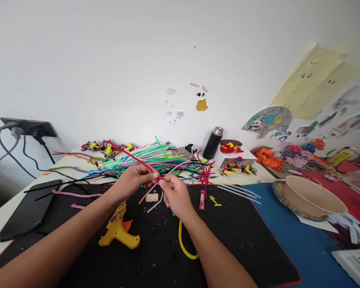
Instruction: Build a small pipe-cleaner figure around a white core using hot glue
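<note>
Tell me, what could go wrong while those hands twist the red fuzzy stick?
The red pipe cleaner is long, and both the left hand and right hand pinch it near one end, so its far tip might sweep into the pile of pipe cleaners and drag some off. The yellow glue gun lies close under the left forearm; an elbow could bump it. The small spool below the hands might roll away.
</note>
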A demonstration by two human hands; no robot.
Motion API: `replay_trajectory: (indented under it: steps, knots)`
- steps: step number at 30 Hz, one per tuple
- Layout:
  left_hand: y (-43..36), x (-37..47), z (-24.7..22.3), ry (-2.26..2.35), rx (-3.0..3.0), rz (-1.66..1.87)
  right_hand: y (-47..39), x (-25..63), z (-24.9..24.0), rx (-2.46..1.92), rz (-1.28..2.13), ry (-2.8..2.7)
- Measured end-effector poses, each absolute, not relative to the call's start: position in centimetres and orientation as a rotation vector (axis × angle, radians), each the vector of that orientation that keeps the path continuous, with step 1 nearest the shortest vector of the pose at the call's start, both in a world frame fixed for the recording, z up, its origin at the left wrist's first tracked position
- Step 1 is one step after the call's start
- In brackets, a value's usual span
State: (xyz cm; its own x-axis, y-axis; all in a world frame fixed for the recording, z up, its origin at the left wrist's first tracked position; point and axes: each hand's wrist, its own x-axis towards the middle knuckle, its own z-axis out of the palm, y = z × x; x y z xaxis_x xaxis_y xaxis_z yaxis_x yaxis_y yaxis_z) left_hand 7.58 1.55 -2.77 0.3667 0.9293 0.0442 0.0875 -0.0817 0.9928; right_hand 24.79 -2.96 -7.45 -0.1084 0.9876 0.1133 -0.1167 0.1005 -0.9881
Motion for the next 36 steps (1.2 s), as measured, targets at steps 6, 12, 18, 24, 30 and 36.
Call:
replay_trajectory:
  steps: [6, 12, 18, 24, 30, 36]
  knots:
    - [1.7, 6.9, -2.2, 0.963, 1.631, 0.835, -3.5, 24.7, -7.4, -1.082, 1.050, -1.497]
    - [1.8, 7.1, -2.8, 0.967, 1.626, 0.843, -3.5, 24.6, -7.5, -1.096, 1.096, -1.477]
    - [1.7, 7.2, -2.4, 0.956, 1.559, 0.877, -3.4, 24.3, -7.6, -1.018, 1.240, -1.316]
    - [1.6, 7.2, -2.5, 0.987, 1.408, 0.981, -3.5, 24.4, -6.8, -0.979, 1.296, -1.242]
    - [1.5, 7.5, -2.5, 0.946, 1.402, 0.971, -3.3, 24.3, -7.0, -0.959, 1.303, -1.186]
    - [1.3, 7.9, -3.1, 0.876, 1.398, 0.947, -3.1, 24.5, -7.2, -0.963, 1.270, -1.132]
